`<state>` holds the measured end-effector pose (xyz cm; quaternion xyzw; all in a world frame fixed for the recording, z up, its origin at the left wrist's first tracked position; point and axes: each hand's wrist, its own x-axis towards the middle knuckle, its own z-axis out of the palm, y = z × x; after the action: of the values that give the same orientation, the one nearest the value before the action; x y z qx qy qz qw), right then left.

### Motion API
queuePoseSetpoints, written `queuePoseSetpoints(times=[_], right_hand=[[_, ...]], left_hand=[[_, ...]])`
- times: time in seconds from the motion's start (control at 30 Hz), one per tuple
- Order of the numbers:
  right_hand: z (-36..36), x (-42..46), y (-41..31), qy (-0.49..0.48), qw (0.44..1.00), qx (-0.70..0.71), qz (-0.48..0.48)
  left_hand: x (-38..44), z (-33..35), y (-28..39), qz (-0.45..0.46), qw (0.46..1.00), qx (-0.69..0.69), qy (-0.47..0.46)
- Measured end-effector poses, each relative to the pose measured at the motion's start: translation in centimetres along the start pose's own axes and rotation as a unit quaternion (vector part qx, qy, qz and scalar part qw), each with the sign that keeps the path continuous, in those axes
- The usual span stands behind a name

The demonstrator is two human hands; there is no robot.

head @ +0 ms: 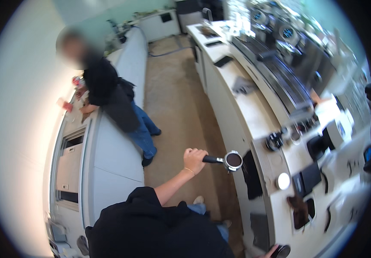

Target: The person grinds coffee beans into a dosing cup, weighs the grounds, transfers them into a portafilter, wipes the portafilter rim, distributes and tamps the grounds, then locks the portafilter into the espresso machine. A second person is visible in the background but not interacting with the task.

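Note:
My left hand grips the black handle of a portafilter, held out over the floor beside the counter. Dark ground coffee fills its metal basket, which faces up. At the lower right edge, my right hand shows only in part, its fingers around a black round object, possibly a tamper. Near the portafilter, a black cloth hangs down the counter front. On the counter are a white round cup or lid and a second portafilter or similar black-and-metal tool.
An espresso machine stands along the right counter, with a grey cloth and a phone-like black object before it. Coffee grinders are at right. Across the aisle, another person works at the left counter.

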<state>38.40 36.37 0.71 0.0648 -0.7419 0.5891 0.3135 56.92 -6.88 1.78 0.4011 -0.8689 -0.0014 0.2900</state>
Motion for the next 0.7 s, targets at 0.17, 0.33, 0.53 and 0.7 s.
queuePoseSetpoints(times=[0.17, 0.33, 0.53, 0.7], right_hand=[[-3.2, 2.1, -3.7, 0.031, 0.975, -0.061, 0.211], [-9.4, 3.8, 2.6, 0.044, 0.988, -0.125, 0.075], [-12.1, 5.2, 7.4, 0.016, 0.979, -0.171, 0.107], [-11.5, 7.9, 10.4, 0.000, 0.985, -0.123, 0.120]], left_hand=[[-0.9, -1.8, 8.4, 0.059, 0.996, -0.069, 0.017], [0.4, -1.5, 20.3, 0.094, 0.979, -0.178, -0.043], [-3.5, 2.2, 34.1, 0.143, 0.863, -0.408, -0.263], [-5.5, 5.8, 42.6, 0.076, 0.800, -0.402, -0.439]])
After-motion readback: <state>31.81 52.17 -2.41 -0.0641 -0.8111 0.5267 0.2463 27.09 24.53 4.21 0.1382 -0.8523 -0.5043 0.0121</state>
